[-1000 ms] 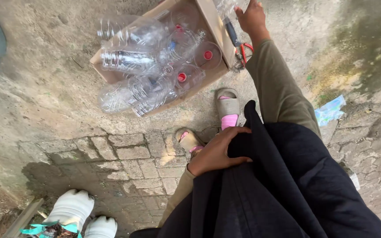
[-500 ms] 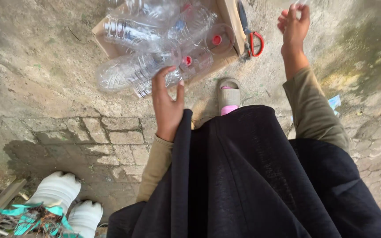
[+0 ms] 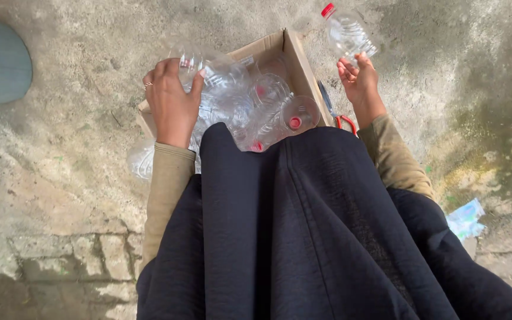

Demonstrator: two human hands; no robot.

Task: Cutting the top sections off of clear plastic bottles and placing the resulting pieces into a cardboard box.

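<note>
Left hand (image 3: 172, 105) at ten o'clock, fingers curled over a clear bottle (image 3: 217, 74) in the box (image 3: 299, 65). Right hand (image 3: 360, 80) at one o'clock, closed round another capped bottle (image 3: 348, 34). Probably light, thin-walled, slippery, easily dented; best gripped mid-body or neck.
</note>
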